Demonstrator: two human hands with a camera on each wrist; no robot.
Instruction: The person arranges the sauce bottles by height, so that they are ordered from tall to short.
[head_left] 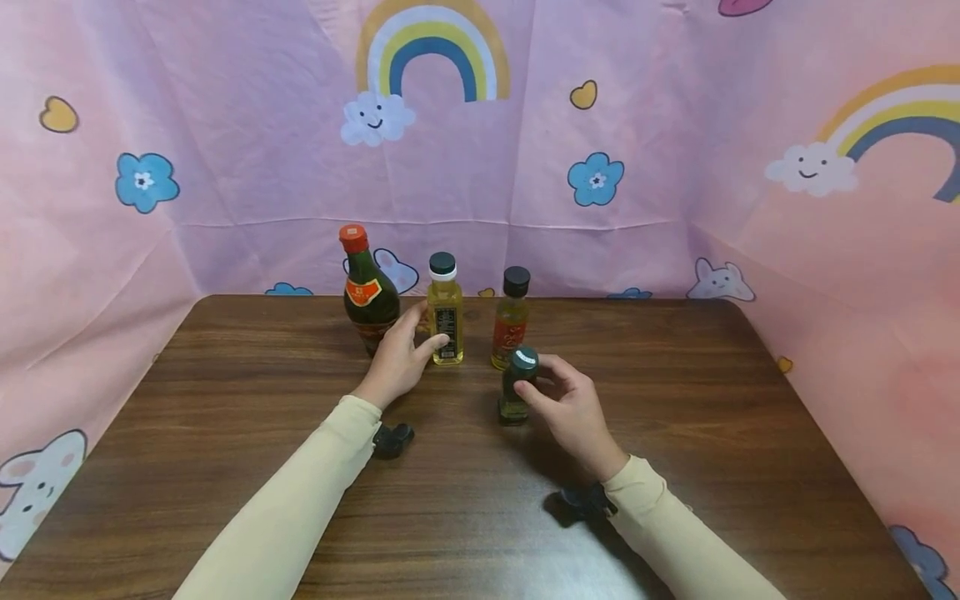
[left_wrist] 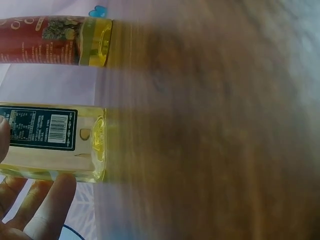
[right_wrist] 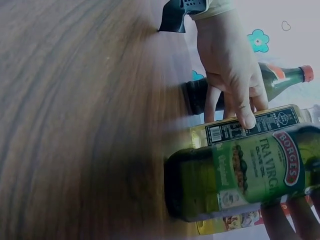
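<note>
My left hand (head_left: pixel 396 365) holds a clear bottle of yellow oil (head_left: pixel 456 321) with a dark green cap, thumb on its dark label and fingers along its left side. In the left wrist view this oil bottle (left_wrist: pixel 87 162) stands upright on the table. My right hand (head_left: pixel 576 410) grips a dark green olive oil bottle (head_left: pixel 513 410) near its top, thumb in front and fingers behind. Its green "Borges" label (right_wrist: pixel 260 165) faces the right wrist camera. The olive oil bottle is nearer to me than the others.
A red-labelled oil bottle (head_left: pixel 511 321) with a black cap stands behind the olive oil bottle. Left of the clear bottle stands a dark green bottle (head_left: pixel 371 304) with a red cap. The brown wooden table (head_left: pixel 675 392) ends at a patterned pink cloth (head_left: pixel 465 183).
</note>
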